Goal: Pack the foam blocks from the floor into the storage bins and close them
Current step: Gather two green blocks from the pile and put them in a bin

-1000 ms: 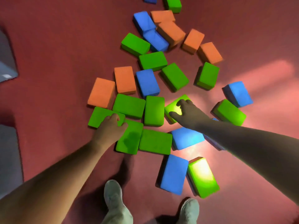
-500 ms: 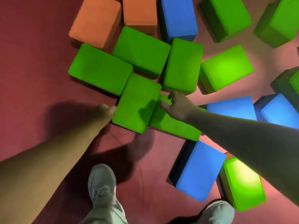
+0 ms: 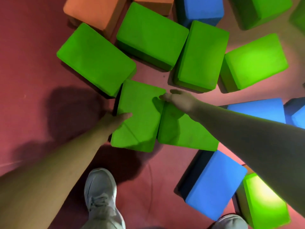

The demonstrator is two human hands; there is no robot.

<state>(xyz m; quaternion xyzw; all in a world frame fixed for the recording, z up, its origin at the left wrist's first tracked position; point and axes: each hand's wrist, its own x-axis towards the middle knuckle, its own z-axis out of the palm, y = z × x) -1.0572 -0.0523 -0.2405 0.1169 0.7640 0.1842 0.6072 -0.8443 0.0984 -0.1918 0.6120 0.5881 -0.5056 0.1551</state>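
We are barely started: green, blue and orange blocks (image 3: pixel 94 58) lie scattered over the floor (image 3: pixel 33 63), and no bins are in view. Our left hand (image 3: pixel 113 120) grips the left edge of one tilted green block (image 3: pixel 140 119), thumb on top. The right hand (image 3: pixel 181 101) presses its far right edge, fingers seemingly straight, so all the packing and closing remains.

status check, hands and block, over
Left hand grips green block by left edge. Right hand at far corner, grip unclear. Second green block tight beside it.

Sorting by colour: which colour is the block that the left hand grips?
Green block, head view.
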